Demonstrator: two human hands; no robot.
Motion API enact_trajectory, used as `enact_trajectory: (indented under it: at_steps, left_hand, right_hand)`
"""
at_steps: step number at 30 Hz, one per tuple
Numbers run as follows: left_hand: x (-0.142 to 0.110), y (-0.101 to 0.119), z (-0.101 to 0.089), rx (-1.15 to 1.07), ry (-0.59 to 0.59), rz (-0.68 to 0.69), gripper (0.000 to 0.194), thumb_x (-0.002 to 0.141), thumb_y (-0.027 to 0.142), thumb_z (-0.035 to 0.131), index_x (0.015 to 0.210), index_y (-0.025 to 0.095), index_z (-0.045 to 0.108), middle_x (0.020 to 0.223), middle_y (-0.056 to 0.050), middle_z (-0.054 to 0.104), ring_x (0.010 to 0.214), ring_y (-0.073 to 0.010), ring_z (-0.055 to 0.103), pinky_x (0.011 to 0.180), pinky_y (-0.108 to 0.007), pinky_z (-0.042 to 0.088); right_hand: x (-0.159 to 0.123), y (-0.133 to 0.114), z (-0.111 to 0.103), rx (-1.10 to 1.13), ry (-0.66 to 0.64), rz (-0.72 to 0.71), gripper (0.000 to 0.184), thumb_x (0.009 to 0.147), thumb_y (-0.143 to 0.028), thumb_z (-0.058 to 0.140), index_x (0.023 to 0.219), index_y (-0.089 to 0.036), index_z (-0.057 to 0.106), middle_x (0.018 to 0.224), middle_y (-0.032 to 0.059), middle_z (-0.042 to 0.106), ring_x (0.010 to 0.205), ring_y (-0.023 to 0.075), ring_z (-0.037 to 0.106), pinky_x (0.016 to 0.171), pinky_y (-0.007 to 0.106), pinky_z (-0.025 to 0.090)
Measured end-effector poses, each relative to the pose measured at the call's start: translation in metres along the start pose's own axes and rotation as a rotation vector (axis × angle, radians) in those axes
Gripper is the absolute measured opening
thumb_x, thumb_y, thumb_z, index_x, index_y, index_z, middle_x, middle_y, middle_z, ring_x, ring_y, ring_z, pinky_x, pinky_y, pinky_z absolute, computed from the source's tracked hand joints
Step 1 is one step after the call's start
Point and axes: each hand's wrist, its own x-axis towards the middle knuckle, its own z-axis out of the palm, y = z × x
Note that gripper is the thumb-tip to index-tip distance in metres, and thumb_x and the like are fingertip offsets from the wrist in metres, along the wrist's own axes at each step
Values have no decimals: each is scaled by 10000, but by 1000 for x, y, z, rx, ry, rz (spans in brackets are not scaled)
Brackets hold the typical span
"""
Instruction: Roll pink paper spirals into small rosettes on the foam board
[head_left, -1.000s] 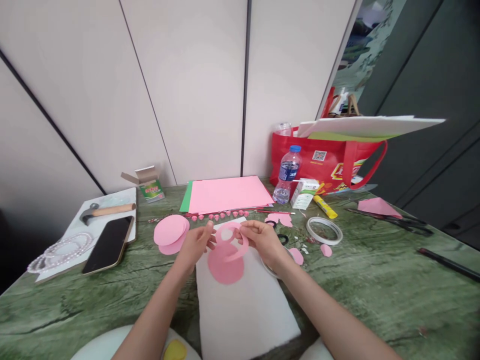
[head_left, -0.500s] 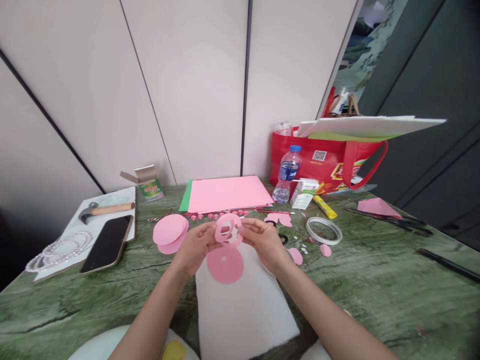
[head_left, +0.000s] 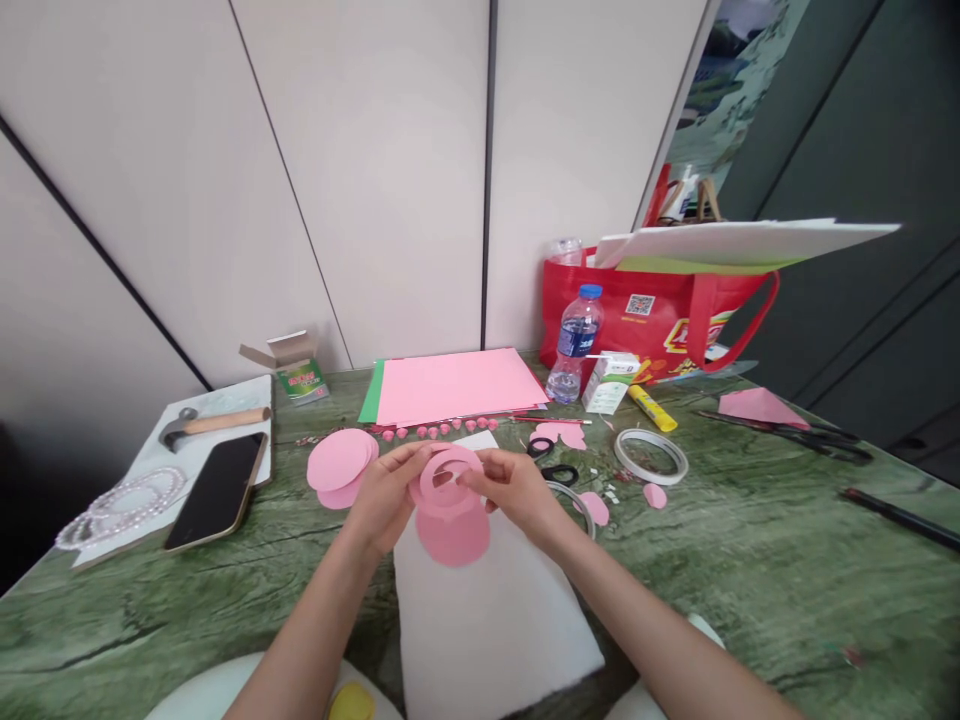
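Note:
Both hands are raised over a white sheet (head_left: 499, 625), holding a pink paper spiral (head_left: 444, 506) made of curved strips with openings in the middle. My left hand (head_left: 391, 490) pinches its left edge between thumb and fingers. On the other side, the fingers of my right hand (head_left: 519, 488) are closed at the inner right part of the paper. Just beneath it, a pink paper circle (head_left: 453, 545) lies on the white sheet, its upper part covered. A stack of pink paper circles (head_left: 339, 462) is left of my left hand.
A phone (head_left: 217, 490), hammer (head_left: 217, 422) and beads (head_left: 127, 510) lie left. Behind are pink paper sheets (head_left: 461, 385). To the right are a water bottle (head_left: 574, 350), red bag (head_left: 622, 310), glue stick (head_left: 652, 407), tape roll (head_left: 651, 458), scissors (head_left: 559, 473) and dark-handled scissors (head_left: 832, 445).
The paper has been turned so its strips overlap more closely into a ring. My right fingers have shifted inward toward its centre. The view has moved slightly.

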Motion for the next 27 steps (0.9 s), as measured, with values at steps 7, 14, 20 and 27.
enact_trajectory:
  at_steps: [7,14,20,27]
  left_hand:
    - [-1,2,5,-32,103,45,260,600,284,723,780,103,672,862,-93,685,742,-167,610,656,-268,482]
    - [-2,-4,4,24,125,-21,269,549,307,754,694,108,646,656,-31,662,590,-126,586,545,-236,482]
    - [-4,-3,7,169,76,0,286,596,362,713,730,115,660,722,-56,676,620,-145,601,563,-256,501]
    - [-9,-2,15,393,-19,-13,229,629,342,680,717,135,635,614,-39,648,520,-178,633,518,-298,526]
  right_hand:
    - [2,8,0,-127,21,-51,260,668,-373,627,810,-156,632,662,9,643,563,110,557,487,218,452]
    - [1,-1,1,-114,170,-206,262,648,-351,662,841,-176,640,889,59,658,741,174,611,648,295,506]
    - [1,0,0,-69,177,-197,194,671,-366,635,658,-172,637,654,21,644,598,144,583,574,278,494]
    - [-1,-3,4,-9,122,-59,243,628,-384,669,611,-151,605,547,0,605,462,97,538,478,234,464]
